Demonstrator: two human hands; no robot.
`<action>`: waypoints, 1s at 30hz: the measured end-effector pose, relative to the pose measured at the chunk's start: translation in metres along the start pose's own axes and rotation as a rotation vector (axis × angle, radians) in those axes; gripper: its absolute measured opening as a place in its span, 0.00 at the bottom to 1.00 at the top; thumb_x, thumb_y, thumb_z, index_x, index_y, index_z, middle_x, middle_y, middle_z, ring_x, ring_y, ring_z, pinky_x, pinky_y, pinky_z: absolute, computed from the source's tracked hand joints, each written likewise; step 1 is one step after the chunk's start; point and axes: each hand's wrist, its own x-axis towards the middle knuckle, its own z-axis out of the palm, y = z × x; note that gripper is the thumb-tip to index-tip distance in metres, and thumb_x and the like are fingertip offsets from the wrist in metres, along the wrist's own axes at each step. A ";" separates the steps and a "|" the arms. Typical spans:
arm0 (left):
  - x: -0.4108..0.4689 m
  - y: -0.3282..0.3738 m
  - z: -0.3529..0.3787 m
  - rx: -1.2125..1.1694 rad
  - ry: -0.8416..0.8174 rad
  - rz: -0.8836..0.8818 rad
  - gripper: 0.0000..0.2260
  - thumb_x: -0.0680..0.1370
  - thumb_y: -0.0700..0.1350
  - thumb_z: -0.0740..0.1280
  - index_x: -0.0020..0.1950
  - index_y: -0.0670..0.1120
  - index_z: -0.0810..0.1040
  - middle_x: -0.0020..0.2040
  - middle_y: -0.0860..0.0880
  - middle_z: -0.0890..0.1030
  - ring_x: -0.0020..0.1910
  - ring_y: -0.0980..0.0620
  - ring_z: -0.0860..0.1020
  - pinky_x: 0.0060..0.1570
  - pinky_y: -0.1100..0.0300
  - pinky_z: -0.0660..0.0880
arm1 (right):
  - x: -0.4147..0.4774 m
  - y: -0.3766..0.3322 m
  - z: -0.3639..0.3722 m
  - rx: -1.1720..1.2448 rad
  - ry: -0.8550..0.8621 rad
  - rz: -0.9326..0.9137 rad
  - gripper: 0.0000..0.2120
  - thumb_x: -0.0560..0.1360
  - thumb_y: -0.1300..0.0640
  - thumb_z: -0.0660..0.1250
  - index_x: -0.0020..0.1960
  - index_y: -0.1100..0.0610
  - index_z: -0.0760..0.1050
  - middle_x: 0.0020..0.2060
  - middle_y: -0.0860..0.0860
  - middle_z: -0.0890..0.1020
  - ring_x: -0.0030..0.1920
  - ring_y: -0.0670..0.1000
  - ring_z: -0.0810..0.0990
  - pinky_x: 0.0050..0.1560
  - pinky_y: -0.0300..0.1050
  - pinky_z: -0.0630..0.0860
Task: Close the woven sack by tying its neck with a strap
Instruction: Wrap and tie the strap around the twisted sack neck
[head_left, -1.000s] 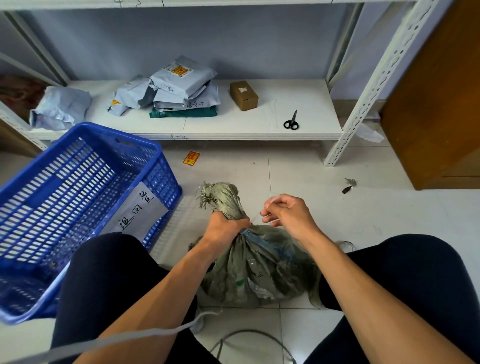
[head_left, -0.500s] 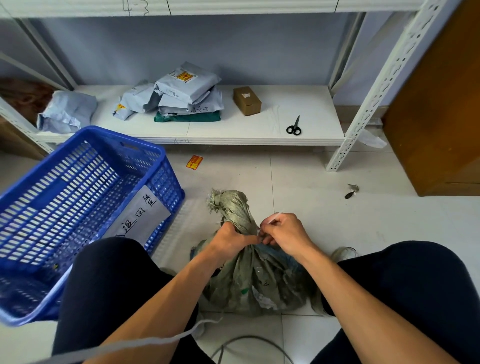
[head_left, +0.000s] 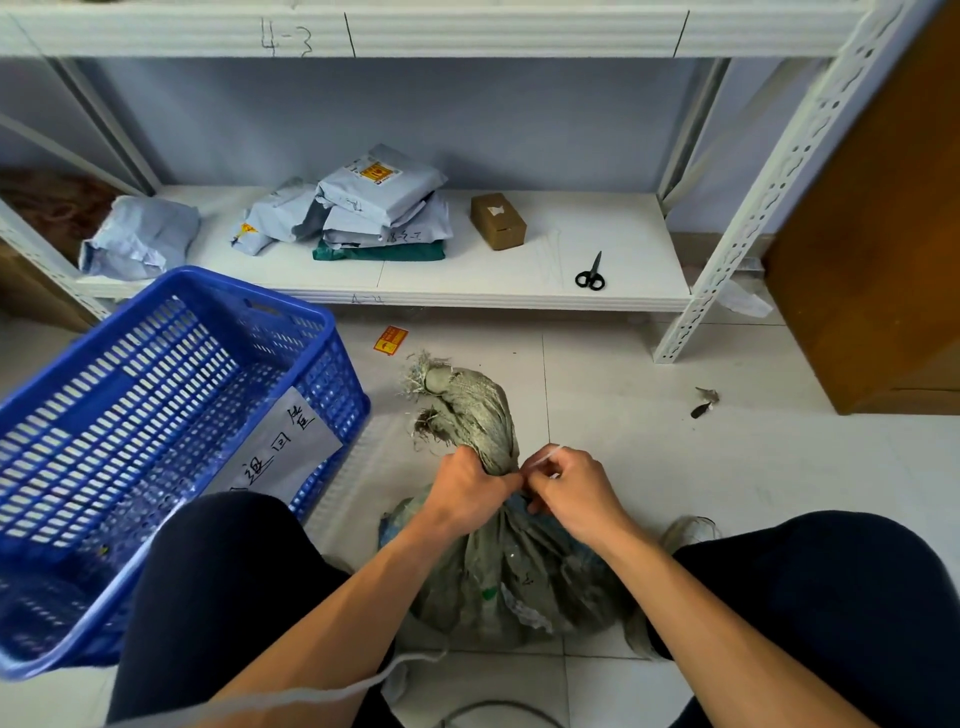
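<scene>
Lately drawn together at centre frame. Finds woven sack (head_left: 498, 582) low centre on the floor tiles (head_left: 675, 467), long axis up-frame, gathered neck (head_left: 483, 421) leaning slightly left, frayed mouth toward the shelf (head_left: 467, 291). Sees left hand (head_left: 462, 499) fisted round the neck base. Sees right hand (head_left: 576, 493), held off rightward a second ago, now touching it, pinching white strap (head_left: 543, 456). Suggests wrap snugged, knot still pending.

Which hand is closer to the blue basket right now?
Left. The left hand grips the sack neck just right of the blue basket; the right hand sits farther right.
</scene>
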 end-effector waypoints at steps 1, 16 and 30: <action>0.000 0.000 0.001 0.006 0.009 0.004 0.15 0.69 0.46 0.73 0.27 0.46 0.70 0.28 0.49 0.74 0.25 0.52 0.71 0.23 0.60 0.68 | 0.001 0.000 0.000 0.009 0.005 0.004 0.07 0.76 0.62 0.67 0.43 0.52 0.82 0.37 0.48 0.86 0.31 0.52 0.85 0.44 0.56 0.84; 0.001 0.001 0.003 0.097 0.101 0.161 0.20 0.63 0.59 0.64 0.37 0.44 0.82 0.35 0.50 0.83 0.36 0.52 0.81 0.39 0.54 0.80 | 0.001 -0.007 0.003 0.193 -0.099 0.159 0.14 0.79 0.56 0.60 0.38 0.59 0.77 0.28 0.56 0.78 0.28 0.54 0.74 0.33 0.47 0.71; 0.015 0.003 -0.008 0.094 0.070 0.165 0.18 0.65 0.59 0.69 0.36 0.44 0.79 0.35 0.48 0.83 0.36 0.49 0.82 0.36 0.51 0.81 | 0.000 -0.017 0.004 0.235 0.093 0.150 0.16 0.77 0.57 0.63 0.31 0.56 0.73 0.24 0.52 0.74 0.25 0.53 0.73 0.34 0.45 0.70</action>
